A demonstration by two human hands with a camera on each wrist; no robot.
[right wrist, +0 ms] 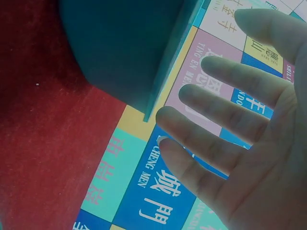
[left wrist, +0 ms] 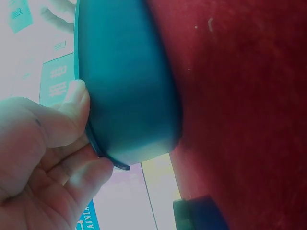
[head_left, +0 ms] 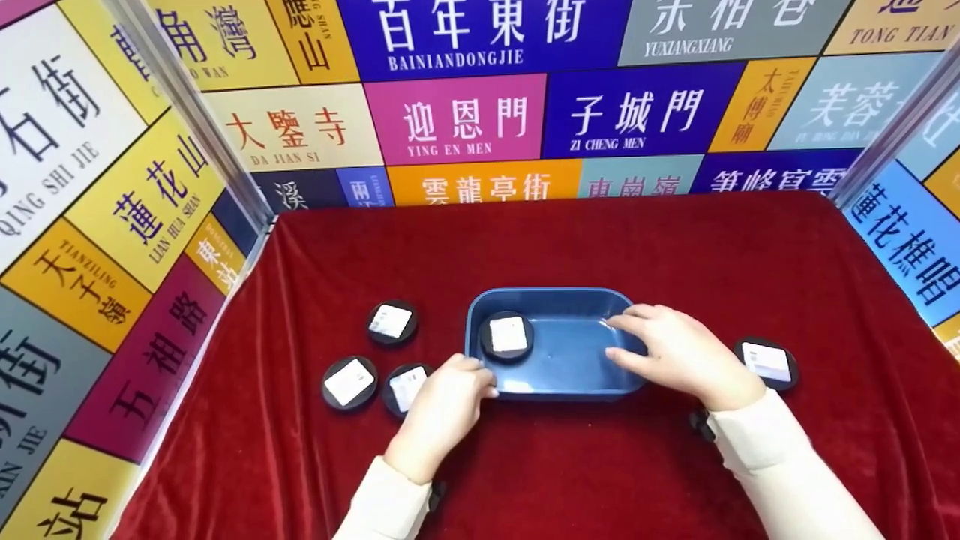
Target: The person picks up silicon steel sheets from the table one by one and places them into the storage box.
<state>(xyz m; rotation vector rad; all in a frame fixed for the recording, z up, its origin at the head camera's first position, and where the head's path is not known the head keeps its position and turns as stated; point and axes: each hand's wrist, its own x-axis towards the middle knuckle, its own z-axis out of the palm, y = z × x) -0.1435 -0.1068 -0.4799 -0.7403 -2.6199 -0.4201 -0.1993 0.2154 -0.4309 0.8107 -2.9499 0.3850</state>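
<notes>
A blue rectangular plastic box with rounded corners stands on the red cloth. My left hand pinches its near left rim between thumb and fingers, as the left wrist view shows with the box wall. Over the right end of the box, my right hand has its fingers spread. In the right wrist view those fingers are straight and apart from the box, holding nothing. One black round disc with a white label lies inside the box, at its left end.
Left of the box lie three more labelled black discs: one farther back, one at far left, and one partly behind my left hand. Another disc sits beyond my right wrist. Panels with printed signs wall the table.
</notes>
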